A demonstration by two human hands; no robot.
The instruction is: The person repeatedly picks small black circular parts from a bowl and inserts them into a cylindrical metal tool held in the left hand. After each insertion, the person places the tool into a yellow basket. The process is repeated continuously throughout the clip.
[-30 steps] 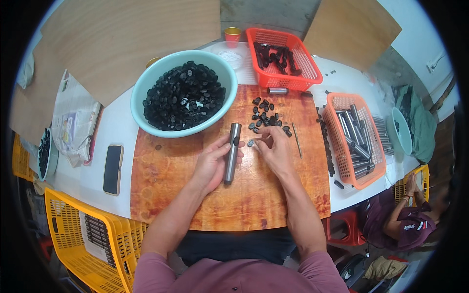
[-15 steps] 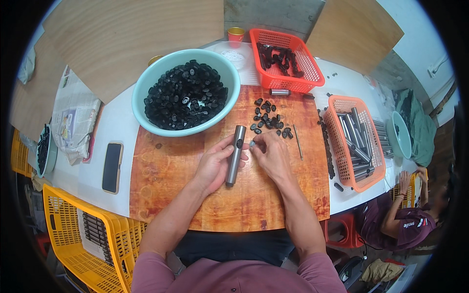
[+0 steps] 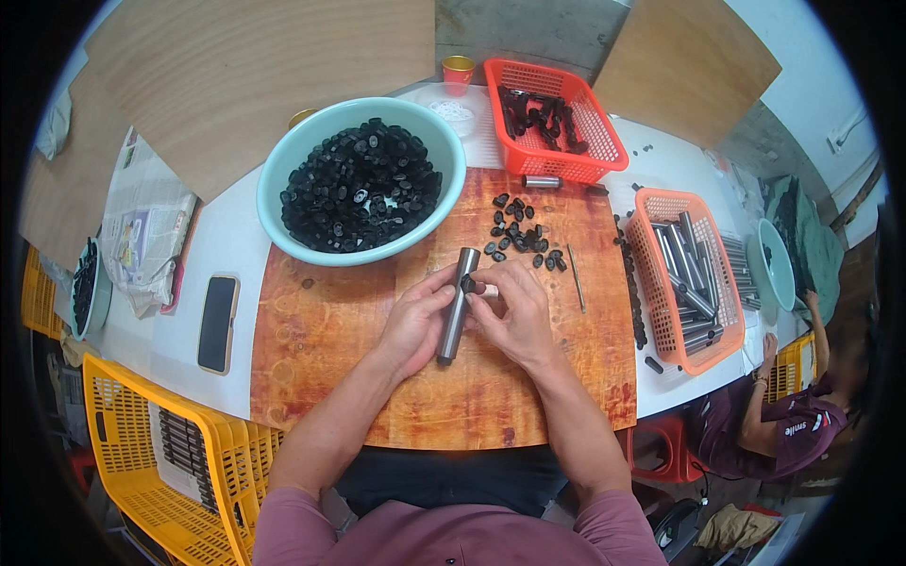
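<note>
A grey metal tube (image 3: 454, 321) stands tilted slightly to the right over the wooden board, its dark end towards me. My left hand (image 3: 417, 319) is wrapped round it from the left. At the tube's upper half, my right hand (image 3: 514, 309) pinches a small black oval piece (image 3: 467, 283) against the tube's side, where a hole showed before. The fingertips partly cover the piece, and I cannot tell how far it sits in the hole. Beyond the right hand lie several loose black oval pieces (image 3: 514, 232) and a thin metal rod (image 3: 576, 279).
A pale green basin (image 3: 268, 203) of black pieces stands at the back left. A red basket (image 3: 604, 170) is behind the board, an orange basket (image 3: 651, 311) of metal tubes to the right. A phone (image 3: 218, 324) lies left, above a yellow crate (image 3: 113, 406). A co-worker (image 3: 769, 424) sits at right.
My right hand has brought the small black piece left to the tube, and its fingers now touch the tube's side. The left hand keeps its hold. The co-worker's arms have shifted.
</note>
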